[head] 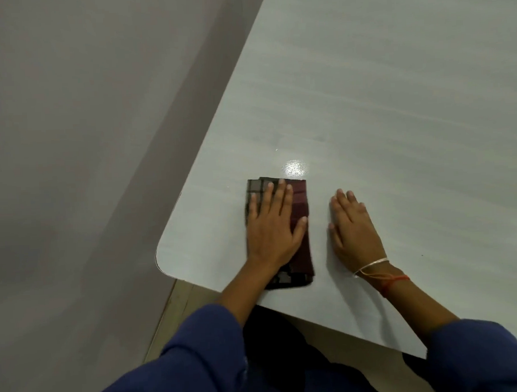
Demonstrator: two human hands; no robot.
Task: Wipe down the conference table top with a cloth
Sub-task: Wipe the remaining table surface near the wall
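Observation:
A folded dark maroon and brown checked cloth (299,200) lies flat on the pale grey conference table top (380,101), near its rounded front-left corner. My left hand (272,225) presses on the cloth with straight, spread fingers and covers most of its left side. My right hand (355,230) rests flat on the bare table just to the right of the cloth, fingers straight, apart from the cloth. Thread bracelets circle my right wrist.
The table's left edge runs diagonally from the rounded corner (162,259) up to the top of the view. Beyond it lies grey floor (71,144). A bright light reflection (294,167) shines on the table just beyond the cloth. My blue sleeves fill the bottom.

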